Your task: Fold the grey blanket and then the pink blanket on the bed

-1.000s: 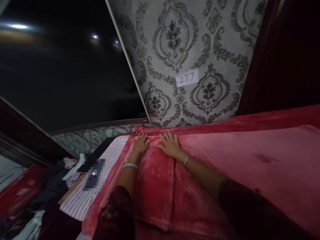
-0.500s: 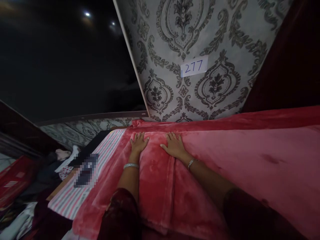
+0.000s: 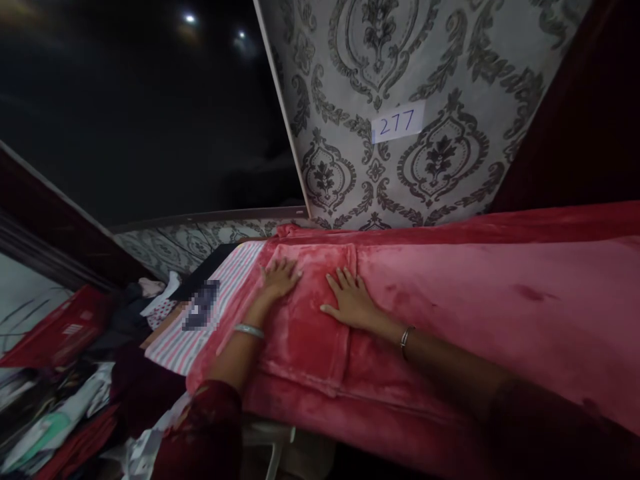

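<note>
A plush red-pink blanket (image 3: 475,293) is spread over a long surface, with a folded section (image 3: 315,340) near its left end. My left hand (image 3: 281,277) lies flat with fingers spread on the far left part of that fold. To its right, my right hand (image 3: 353,299) presses palm down near the fold's right edge, its fingers apart too. Neither hand grips anything. Beside the blanket on the left, a striped cloth (image 3: 175,347) shows, with a blurred-out dark patch on it.
A large dark screen (image 3: 150,113) stands behind on the left. Patterned wallpaper (image 3: 345,127) carries a paper marked 277 (image 3: 399,123). On the lower left are a red basket (image 3: 65,327) and piled clothes (image 3: 125,320). A pale chair-like frame (image 3: 274,450) shows below the blanket's front edge.
The view has shifted, revealing more of the blanket's front edge. My right hand has slid slightly nearer over the fold with fingers spread wider; my left hand stays on the far left part.
</note>
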{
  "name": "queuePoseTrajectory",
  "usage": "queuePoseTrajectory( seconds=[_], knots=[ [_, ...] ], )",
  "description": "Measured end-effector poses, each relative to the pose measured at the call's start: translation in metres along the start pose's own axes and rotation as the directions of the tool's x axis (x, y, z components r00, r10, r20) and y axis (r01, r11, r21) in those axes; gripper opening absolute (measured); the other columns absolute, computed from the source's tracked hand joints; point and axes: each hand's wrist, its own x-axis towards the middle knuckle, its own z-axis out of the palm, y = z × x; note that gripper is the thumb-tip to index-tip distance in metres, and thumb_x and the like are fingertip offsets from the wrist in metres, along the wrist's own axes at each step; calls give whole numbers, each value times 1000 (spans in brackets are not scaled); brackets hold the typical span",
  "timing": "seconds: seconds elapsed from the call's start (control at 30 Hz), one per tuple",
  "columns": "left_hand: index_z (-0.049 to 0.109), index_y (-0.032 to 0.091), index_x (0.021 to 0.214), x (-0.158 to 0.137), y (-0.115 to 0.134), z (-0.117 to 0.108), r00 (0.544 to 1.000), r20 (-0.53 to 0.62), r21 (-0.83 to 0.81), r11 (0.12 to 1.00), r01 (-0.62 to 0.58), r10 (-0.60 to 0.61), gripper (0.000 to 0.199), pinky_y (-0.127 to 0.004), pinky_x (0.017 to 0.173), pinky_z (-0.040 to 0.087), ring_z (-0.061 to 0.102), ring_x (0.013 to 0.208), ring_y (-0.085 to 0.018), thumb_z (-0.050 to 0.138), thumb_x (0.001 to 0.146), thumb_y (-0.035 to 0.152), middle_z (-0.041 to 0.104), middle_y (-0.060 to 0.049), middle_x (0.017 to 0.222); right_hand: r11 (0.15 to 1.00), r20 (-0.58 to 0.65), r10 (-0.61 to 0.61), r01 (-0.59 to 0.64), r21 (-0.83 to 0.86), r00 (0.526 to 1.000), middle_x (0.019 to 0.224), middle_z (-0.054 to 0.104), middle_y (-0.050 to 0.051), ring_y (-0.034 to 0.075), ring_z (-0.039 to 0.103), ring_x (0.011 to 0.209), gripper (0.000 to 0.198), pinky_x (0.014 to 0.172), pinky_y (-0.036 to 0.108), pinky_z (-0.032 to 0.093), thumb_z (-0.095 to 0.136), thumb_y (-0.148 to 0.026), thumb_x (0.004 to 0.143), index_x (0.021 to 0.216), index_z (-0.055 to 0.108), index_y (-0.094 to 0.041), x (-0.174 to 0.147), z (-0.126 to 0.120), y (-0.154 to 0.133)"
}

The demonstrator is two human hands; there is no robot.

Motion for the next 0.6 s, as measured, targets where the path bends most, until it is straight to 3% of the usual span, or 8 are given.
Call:
queuePoseTrajectory(
  seconds=[0.1, 0.2, 0.33, 0.47, 0.6],
  knots=[
    [29, 28, 160, -11, -2, 22, 994, -61, -8, 996, 93, -93, 70, -69, 118, 18, 11, 156, -36, 26, 99, 61, 21, -6, 169, 999, -19, 6, -7, -46, 1000, 168, 9, 17, 34, 2, 155, 91, 122, 58, 8, 42, -71, 94, 163, 21, -15, -11, 13, -3],
    [29, 28, 160, -11, -1, 31, 992, -90, -13, 996, 86, -87, 70, -67, 118, 23, 13, 155, -36, 24, 99, 62, 21, -5, 169, 997, -50, 4, -8, -79, 999, 168, 11, 19, 35, 4, 155, 90, 122, 59, 10, 40, -71, 94, 163, 22, -15, -9, 16, 1],
    [26, 28, 161, -7, -2, 24, 995, -48, -38, 996, 81, -83, 71, -66, 119, 21, 10, 156, -35, 23, 98, 62, 17, -4, 170, 998, -13, -9, 8, -60, 1000, 168, 7, 18, 33, 1, 155, 89, 123, 57, 9, 38, -70, 96, 163, 18, -15, -9, 8, 6],
    [25, 26, 161, -13, 0, 7, 994, 57, -53, 994, 100, -97, 71, -66, 121, 13, 8, 156, -34, 24, 99, 60, 15, -5, 170, 998, 85, -19, 15, 56, 996, 169, 3, 16, 31, -1, 156, 88, 123, 56, 9, 33, -70, 97, 164, 12, -16, -35, 1, 3],
    [31, 27, 160, -31, 13, 6, 999, -17, 11, 1000, 30, -29, 70, -69, 120, 9, 8, 156, -36, 29, 98, 61, 18, -7, 169, 988, 53, -121, 114, 108, 991, 169, 2, 15, 33, -4, 155, 96, 123, 59, 6, 47, -73, 91, 163, 17, -17, -81, 11, -5]
  ],
)
